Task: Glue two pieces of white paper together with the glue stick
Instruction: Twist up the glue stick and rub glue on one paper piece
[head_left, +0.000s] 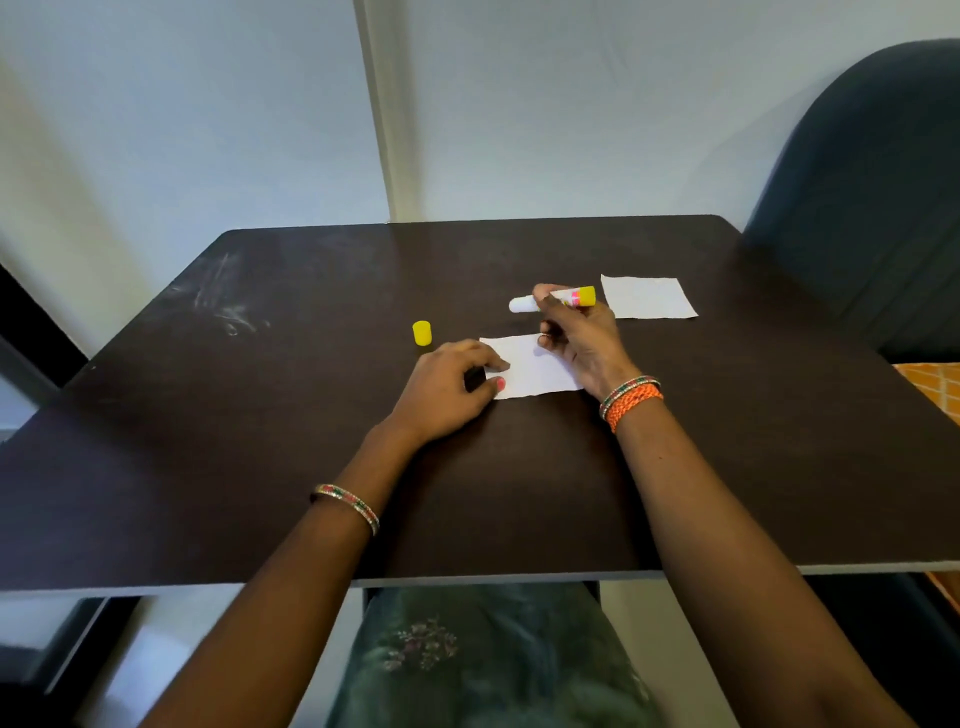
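While the right hand (579, 338) grips the uncapped yellow-and-white glue stick (553, 299) above the near white paper rectangle (537, 366), the left hand's fingers (488, 364) pin its left edge to the dark table (260, 415). Weak pinning lets the sheet drag or crease. The second white sheet (647, 297) lies well apart; slow joining risks dried glue.
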